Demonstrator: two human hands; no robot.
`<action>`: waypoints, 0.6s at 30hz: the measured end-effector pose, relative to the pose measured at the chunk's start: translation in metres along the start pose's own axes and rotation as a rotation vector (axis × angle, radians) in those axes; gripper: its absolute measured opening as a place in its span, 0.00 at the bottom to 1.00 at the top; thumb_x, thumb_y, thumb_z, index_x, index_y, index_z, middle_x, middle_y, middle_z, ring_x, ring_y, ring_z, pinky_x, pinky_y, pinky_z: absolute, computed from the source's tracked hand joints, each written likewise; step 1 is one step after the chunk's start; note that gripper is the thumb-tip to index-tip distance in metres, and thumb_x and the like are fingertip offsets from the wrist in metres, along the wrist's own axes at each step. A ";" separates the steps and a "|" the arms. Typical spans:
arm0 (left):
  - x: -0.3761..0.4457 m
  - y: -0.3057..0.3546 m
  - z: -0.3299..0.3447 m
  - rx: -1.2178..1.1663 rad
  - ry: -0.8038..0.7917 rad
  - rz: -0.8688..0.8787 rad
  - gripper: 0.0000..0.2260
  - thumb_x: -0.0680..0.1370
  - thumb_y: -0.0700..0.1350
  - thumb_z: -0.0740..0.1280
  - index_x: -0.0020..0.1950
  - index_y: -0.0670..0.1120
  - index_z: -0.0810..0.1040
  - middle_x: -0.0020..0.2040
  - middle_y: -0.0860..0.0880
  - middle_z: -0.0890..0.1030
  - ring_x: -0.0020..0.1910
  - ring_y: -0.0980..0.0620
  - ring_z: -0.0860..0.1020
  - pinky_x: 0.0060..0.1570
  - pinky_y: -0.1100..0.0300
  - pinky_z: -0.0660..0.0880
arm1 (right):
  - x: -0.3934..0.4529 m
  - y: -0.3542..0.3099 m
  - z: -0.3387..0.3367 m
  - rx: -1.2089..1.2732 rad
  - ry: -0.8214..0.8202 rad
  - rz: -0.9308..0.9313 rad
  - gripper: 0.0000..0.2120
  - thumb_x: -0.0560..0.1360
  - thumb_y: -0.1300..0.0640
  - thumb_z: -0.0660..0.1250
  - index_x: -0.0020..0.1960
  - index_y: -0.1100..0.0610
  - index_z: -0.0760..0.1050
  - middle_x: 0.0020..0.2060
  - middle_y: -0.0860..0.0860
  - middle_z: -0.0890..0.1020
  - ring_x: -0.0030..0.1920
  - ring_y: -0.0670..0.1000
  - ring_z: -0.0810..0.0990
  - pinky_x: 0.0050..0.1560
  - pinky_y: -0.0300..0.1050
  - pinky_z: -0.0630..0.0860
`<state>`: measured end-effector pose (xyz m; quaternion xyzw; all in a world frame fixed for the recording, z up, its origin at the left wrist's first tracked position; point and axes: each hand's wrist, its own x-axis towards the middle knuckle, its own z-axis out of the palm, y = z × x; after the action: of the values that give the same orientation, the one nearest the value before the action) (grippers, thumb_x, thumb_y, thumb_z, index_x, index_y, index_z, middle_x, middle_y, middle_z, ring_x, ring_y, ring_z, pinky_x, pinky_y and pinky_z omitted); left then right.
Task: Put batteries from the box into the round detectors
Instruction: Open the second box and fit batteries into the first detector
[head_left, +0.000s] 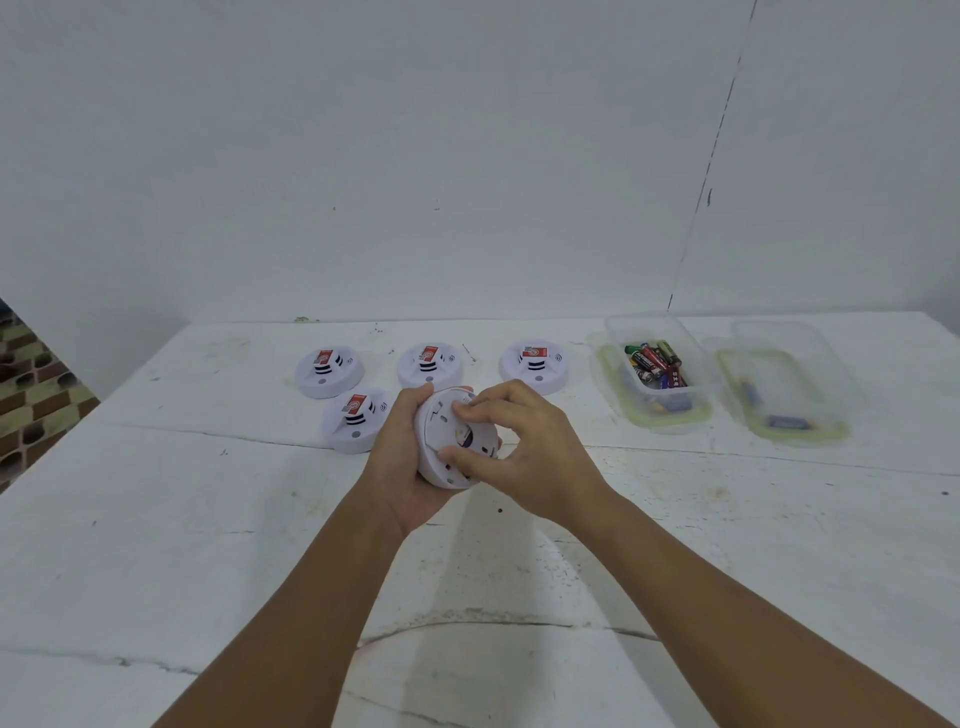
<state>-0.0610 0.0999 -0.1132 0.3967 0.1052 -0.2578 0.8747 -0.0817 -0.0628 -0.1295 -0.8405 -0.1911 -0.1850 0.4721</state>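
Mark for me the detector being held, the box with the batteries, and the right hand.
held detector (441, 421), head view, on its white back face left of the fingers.
battery box (618, 384), head view, on its clear left wall.
right hand (535, 447), head view, on the back of the hand.

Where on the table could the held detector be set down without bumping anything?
Bare table lies near and left of the left hand and right hand. Crowded: four detectors behind the held detector, battery box and second box far right.
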 end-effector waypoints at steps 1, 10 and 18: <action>-0.001 0.000 0.001 -0.011 0.002 -0.003 0.20 0.80 0.59 0.63 0.60 0.45 0.82 0.59 0.41 0.79 0.62 0.41 0.75 0.52 0.49 0.77 | 0.000 -0.001 0.000 -0.003 0.007 0.002 0.23 0.70 0.40 0.78 0.61 0.49 0.84 0.55 0.42 0.79 0.57 0.42 0.79 0.54 0.45 0.79; -0.007 0.005 0.008 0.063 0.043 0.032 0.18 0.81 0.58 0.63 0.59 0.47 0.82 0.57 0.42 0.81 0.58 0.42 0.78 0.50 0.49 0.78 | -0.002 -0.011 0.004 -0.065 0.044 0.028 0.28 0.69 0.32 0.70 0.61 0.49 0.83 0.54 0.42 0.81 0.54 0.44 0.81 0.49 0.49 0.81; -0.013 0.004 0.007 0.035 -0.006 0.009 0.18 0.82 0.57 0.61 0.60 0.46 0.82 0.54 0.43 0.82 0.55 0.43 0.81 0.45 0.51 0.80 | -0.005 -0.014 0.002 -0.098 0.018 -0.080 0.23 0.72 0.40 0.72 0.62 0.50 0.84 0.58 0.45 0.81 0.58 0.46 0.80 0.50 0.50 0.82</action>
<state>-0.0702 0.1016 -0.1004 0.4115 0.0962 -0.2570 0.8691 -0.0925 -0.0554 -0.1232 -0.8525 -0.2109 -0.2204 0.4245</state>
